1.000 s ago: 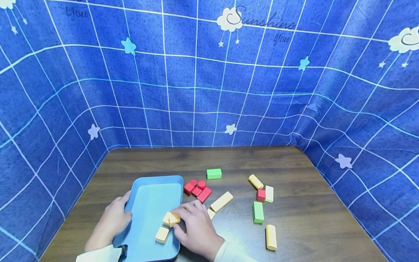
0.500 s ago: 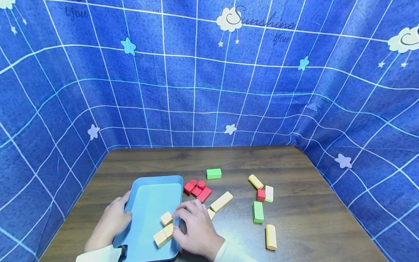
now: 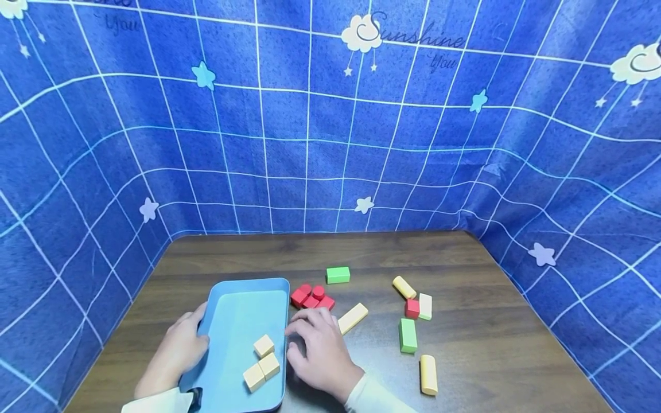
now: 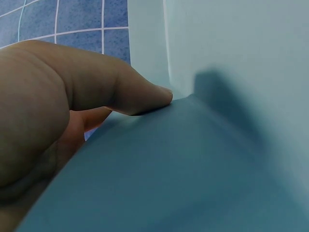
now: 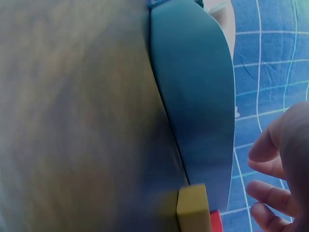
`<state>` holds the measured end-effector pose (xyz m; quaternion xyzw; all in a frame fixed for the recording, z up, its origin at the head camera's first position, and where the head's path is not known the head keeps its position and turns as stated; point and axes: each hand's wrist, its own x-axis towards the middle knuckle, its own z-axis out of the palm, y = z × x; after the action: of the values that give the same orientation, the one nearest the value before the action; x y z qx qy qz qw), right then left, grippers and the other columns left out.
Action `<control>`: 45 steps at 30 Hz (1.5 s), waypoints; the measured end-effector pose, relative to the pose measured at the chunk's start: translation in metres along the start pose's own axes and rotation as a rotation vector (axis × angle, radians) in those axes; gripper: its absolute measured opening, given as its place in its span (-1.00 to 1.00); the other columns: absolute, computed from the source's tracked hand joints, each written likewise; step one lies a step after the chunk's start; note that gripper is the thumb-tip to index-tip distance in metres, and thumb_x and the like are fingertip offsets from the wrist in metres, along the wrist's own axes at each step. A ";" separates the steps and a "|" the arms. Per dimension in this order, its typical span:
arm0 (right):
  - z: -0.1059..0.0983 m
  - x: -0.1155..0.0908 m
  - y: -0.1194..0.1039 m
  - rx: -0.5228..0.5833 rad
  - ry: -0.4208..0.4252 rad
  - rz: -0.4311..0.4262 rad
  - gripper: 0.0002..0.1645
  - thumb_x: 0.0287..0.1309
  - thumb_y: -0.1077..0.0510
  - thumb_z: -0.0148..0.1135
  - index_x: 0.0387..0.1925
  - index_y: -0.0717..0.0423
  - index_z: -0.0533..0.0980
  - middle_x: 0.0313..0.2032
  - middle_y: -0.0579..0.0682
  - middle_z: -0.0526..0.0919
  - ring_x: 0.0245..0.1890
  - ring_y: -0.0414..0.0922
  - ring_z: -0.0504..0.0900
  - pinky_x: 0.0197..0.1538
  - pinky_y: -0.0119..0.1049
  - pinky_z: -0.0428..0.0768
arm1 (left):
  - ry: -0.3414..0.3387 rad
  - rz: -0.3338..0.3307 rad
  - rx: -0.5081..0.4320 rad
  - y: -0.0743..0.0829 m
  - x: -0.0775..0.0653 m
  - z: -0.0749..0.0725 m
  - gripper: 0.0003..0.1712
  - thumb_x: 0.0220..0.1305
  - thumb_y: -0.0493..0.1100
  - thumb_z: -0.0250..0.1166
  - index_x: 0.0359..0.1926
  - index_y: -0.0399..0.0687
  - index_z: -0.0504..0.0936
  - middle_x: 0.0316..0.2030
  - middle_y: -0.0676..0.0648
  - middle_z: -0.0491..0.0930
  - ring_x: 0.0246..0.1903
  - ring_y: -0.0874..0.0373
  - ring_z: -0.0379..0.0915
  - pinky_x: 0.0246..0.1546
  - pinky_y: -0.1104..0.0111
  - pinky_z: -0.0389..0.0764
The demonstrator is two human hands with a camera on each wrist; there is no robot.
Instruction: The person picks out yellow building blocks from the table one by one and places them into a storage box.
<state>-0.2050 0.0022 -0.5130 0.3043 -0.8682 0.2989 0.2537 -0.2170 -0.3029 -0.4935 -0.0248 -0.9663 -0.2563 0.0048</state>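
My left hand (image 3: 178,353) grips the left rim of a blue tray (image 3: 237,312); in the left wrist view its thumb (image 4: 130,92) lies over the tray wall. Three pale wooden cubes (image 3: 254,377) sit in the tray, two side by side and one just behind them. Beside the tray's right wall is my right hand (image 3: 322,355), its fingers loosely bent and holding nothing. In the right wrist view a yellow wooden block (image 5: 193,208) stands near the tray's outer wall; the hand covers it in the head view. A long pale block (image 3: 353,318) lies past the fingers.
Several red blocks (image 3: 311,298) cluster by the tray's right wall, with a green block (image 3: 338,275) behind. To the right lie two yellow cylinders (image 3: 428,374), a red cube (image 3: 412,308), a white-and-green block (image 3: 425,307) and another green block (image 3: 407,335). A blue curtain (image 3: 330,143) surrounds the table.
My right hand has let go of a pale cube in the tray and moved right, out over the tray's right rim. The cubes have shifted apart into a pair and a single. The left hand stays put.
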 end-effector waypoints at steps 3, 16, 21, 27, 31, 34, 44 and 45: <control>-0.003 -0.001 0.006 -0.025 0.017 0.012 -0.77 -0.17 0.08 0.19 -0.35 -0.20 0.60 -0.09 -0.22 0.53 -0.08 -0.23 0.30 -0.20 -0.19 0.31 | 0.002 0.003 -0.001 0.000 0.000 0.001 -0.21 0.10 -0.33 0.06 0.37 -0.39 0.04 0.14 -0.51 0.27 0.09 -0.39 0.20 -0.01 -0.27 0.34; -0.013 -0.001 0.033 -0.213 0.047 0.206 -0.74 -0.21 -0.04 0.28 -0.34 -0.15 0.62 -0.01 -0.02 0.50 0.04 0.02 0.27 0.18 0.35 0.02 | -0.026 -0.032 -0.002 0.000 -0.001 -0.001 -0.20 0.11 -0.32 0.05 0.39 -0.37 0.01 0.15 -0.51 0.24 0.09 -0.39 0.19 -0.01 -0.28 0.33; -0.013 -0.004 0.040 -0.252 0.007 0.297 -0.70 -0.24 -0.06 0.24 -0.35 -0.12 0.61 0.05 0.06 0.46 0.12 0.13 0.22 0.14 0.53 -0.16 | -0.023 -0.032 -0.005 0.000 -0.003 0.000 -0.19 0.10 -0.32 0.05 0.39 -0.38 0.01 0.16 -0.52 0.24 0.10 -0.40 0.17 -0.01 -0.29 0.32; -0.013 -0.006 0.045 -0.270 -0.036 0.391 -0.63 -0.27 -0.07 0.25 -0.26 -0.18 0.61 0.08 0.06 0.44 0.16 0.12 0.17 0.09 0.58 -0.11 | -0.018 -0.029 -0.007 -0.001 -0.004 0.001 -0.20 0.10 -0.33 0.05 0.38 -0.39 0.01 0.15 -0.52 0.24 0.09 -0.39 0.19 -0.01 -0.28 0.33; -0.014 -0.007 0.046 -0.268 -0.062 0.444 -0.57 -0.30 -0.07 0.25 -0.23 -0.17 0.62 0.08 0.06 0.43 0.16 0.12 0.17 0.10 0.54 -0.01 | -0.018 -0.023 -0.004 0.000 -0.002 0.001 -0.19 0.11 -0.33 0.06 0.39 -0.38 0.01 0.14 -0.51 0.25 0.08 -0.38 0.20 -0.01 -0.29 0.33; -0.015 -0.006 0.047 -0.262 -0.063 0.463 -0.57 -0.31 -0.06 0.25 -0.24 -0.14 0.62 0.07 0.06 0.43 0.13 0.12 0.19 0.10 0.44 0.12 | -0.011 -0.013 -0.001 0.000 0.000 0.001 -0.20 0.11 -0.32 0.06 0.39 -0.38 0.01 0.15 -0.51 0.25 0.09 -0.38 0.19 0.00 -0.28 0.33; -0.016 -0.007 0.051 -0.266 -0.066 0.486 -0.60 -0.30 -0.06 0.24 -0.27 -0.14 0.62 0.05 0.09 0.42 0.12 0.16 0.20 0.07 0.23 0.30 | -0.019 -0.021 -0.003 0.002 0.000 0.000 -0.20 0.12 -0.32 0.05 0.39 -0.37 0.00 0.14 -0.51 0.26 0.09 -0.41 0.17 0.00 -0.29 0.32; -0.016 -0.007 0.052 -0.267 -0.065 0.486 -0.60 -0.29 -0.07 0.23 -0.27 -0.12 0.62 0.05 0.11 0.42 0.12 0.18 0.20 0.07 0.23 0.31 | -0.018 -0.021 -0.002 0.002 0.000 0.001 -0.20 0.12 -0.32 0.05 0.39 -0.36 0.00 0.14 -0.51 0.26 0.09 -0.41 0.17 0.00 -0.29 0.32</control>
<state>-0.2318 0.0485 -0.5250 0.0606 -0.9551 0.2239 0.1843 -0.2167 -0.3009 -0.4930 -0.0170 -0.9662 -0.2572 -0.0065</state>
